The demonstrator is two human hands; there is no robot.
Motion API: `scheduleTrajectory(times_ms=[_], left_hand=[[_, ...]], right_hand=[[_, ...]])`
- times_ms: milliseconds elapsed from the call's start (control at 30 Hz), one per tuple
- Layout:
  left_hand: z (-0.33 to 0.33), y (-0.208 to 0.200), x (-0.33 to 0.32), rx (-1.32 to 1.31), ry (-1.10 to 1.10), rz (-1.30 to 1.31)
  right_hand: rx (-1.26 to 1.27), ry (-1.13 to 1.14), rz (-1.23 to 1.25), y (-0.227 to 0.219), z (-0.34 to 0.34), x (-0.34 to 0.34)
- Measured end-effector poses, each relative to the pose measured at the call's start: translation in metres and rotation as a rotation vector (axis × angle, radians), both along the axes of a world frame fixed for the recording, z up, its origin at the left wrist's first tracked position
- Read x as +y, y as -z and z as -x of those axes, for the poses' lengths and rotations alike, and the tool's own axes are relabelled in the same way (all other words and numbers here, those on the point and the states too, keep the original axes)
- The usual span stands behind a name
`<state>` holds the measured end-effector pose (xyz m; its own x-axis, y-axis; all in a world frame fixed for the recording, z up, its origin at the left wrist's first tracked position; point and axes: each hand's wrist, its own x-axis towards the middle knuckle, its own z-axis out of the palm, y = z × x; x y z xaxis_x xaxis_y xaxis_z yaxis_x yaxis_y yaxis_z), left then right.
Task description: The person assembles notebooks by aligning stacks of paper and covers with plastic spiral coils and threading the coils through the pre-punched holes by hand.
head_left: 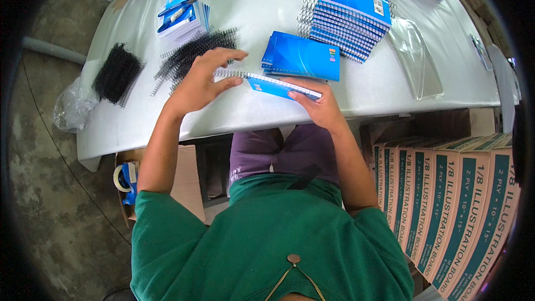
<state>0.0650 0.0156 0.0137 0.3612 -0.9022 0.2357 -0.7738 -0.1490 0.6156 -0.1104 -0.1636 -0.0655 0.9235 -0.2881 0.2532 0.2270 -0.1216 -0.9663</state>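
Observation:
A small blue notebook (273,88) is tilted spine-up in front of me, with my right hand (323,106) gripping its right end, thumb on the cover. A wire spiral coil (231,72) sits partly in the holes along its spine and sticks out past the left end. Around that loose end, my left hand (203,81) is open, thumb and fingers apart; whether the thumb touches the coil I cannot tell. Just beyond lie several blue notebooks (304,54) in a low pile. Behind my left hand is a heap of black spiral coils (195,50).
A tall stack of spiral-bound notebooks (356,8) stands at the back right, beside clear plastic sleeves (415,58). Pens (178,14) rest on a booklet stack (186,27) at the back left. Another coil bundle (118,73) lies far left. Cartons (446,200) stand below right.

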Motion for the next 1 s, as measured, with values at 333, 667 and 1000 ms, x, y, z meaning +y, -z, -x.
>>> scheduleTrajectory(times_ms=[333,667,1000], left_hand=[[0.033,0.036,-0.002,-0.929,-0.282,0.062],[0.04,0.079,0.004,-0.641,-0.496,0.237],[0.049,0.112,0.031,-0.689,-0.2,0.157]], right_hand=[[-0.103,0.082,0.178,0.005,0.007,0.022],[-0.207,0.1,0.332,0.018,0.01,0.052],[-0.298,0.088,0.392,0.016,0.009,0.05]])
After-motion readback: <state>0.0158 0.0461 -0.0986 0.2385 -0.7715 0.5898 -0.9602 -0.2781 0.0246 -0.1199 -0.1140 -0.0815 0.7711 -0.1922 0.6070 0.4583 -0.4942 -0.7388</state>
